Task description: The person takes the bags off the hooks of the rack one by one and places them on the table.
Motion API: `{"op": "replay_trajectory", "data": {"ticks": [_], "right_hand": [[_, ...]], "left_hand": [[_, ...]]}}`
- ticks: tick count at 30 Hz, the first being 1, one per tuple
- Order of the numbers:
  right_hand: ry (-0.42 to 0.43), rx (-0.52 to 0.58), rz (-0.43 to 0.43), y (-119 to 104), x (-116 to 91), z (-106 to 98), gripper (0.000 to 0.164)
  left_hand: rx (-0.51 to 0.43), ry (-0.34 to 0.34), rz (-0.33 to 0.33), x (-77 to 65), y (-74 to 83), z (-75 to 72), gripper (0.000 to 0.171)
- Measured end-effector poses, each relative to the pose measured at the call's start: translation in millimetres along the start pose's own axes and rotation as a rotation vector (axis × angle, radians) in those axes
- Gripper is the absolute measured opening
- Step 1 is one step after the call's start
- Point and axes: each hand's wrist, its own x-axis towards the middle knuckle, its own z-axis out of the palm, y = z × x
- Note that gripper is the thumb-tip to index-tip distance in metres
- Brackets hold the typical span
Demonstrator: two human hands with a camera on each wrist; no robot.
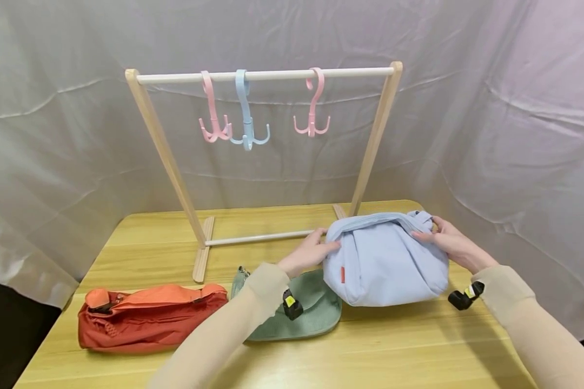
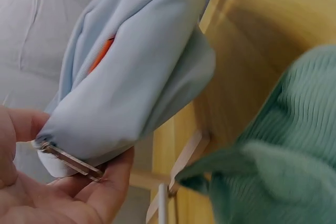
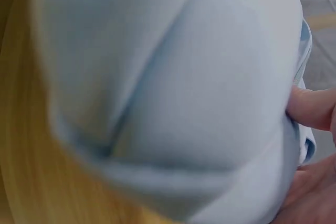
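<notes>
Both hands hold a pale blue fabric bag point(image 1: 389, 265) up off the table at the right. My left hand point(image 1: 311, 251) grips its upper left end, where the left wrist view shows a metal buckle point(image 2: 71, 161) between thumb and fingers. At the other end, my right hand point(image 1: 450, 240) pinches the top edge, thumb in front and fingers behind. A small red tag point(image 1: 343, 275) shows on the bag's left side. Beneath my left forearm lies a green corduroy bag point(image 1: 316, 313), partly hidden. A red bag with an orange strap point(image 1: 151, 319) lies further left.
Behind the bags stands a wooden rack point(image 1: 382, 129) with a white top bar point(image 1: 277, 75). From the bar hang a pink hook point(image 1: 212, 108), a blue hook point(image 1: 245, 108) and another pink hook point(image 1: 314, 102). Grey cloth point(image 1: 272, 32) surrounds the wooden table point(image 1: 370, 351).
</notes>
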Motion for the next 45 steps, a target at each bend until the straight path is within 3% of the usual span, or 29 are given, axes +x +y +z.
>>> {"op": "replay_trajectory", "data": {"ticks": [5,11,19,23,28,32,35,39,42,45], "right_hand": [[-0.030,-0.059,0.031,16,2,-10,0.105],[-0.103,-0.033,0.085,34,4,-14,0.102],[-0.152,0.051,0.104,57,11,-15,0.100],[-0.128,-0.006,0.117,64,12,-14,0.100],[-0.059,-0.243,0.117,62,9,-8,0.097],[-0.023,-0.367,0.095,59,9,-1,0.088],[0.032,-0.462,0.036,55,10,4,0.084],[0.177,-0.593,-0.127,45,11,15,0.075],[0.270,-0.618,-0.266,34,11,25,0.067],[0.295,-0.627,-0.371,23,11,37,0.064]], "left_hand": [[-0.007,-0.054,-0.029,4.7,-4.0,18.2,0.049],[0.024,-0.090,-0.034,8.5,-10.9,34.6,0.042],[0.107,-0.105,-0.018,3.9,-19.3,38.6,0.059],[0.293,-0.101,0.076,-1.4,-24.7,29.9,0.056],[0.617,-0.097,0.229,-12.9,-25.8,15.8,0.058],[0.815,-0.133,0.271,-23.5,-28.5,4.1,0.068],[0.897,-0.178,0.247,-31.0,-32.8,-5.0,0.078],[0.976,-0.228,0.230,-39.2,-39.3,-14.8,0.085],[1.006,-0.254,0.243,-44.0,-44.4,-18.6,0.084],[1.023,-0.282,0.260,-48.5,-47.6,-20.0,0.081]]}}
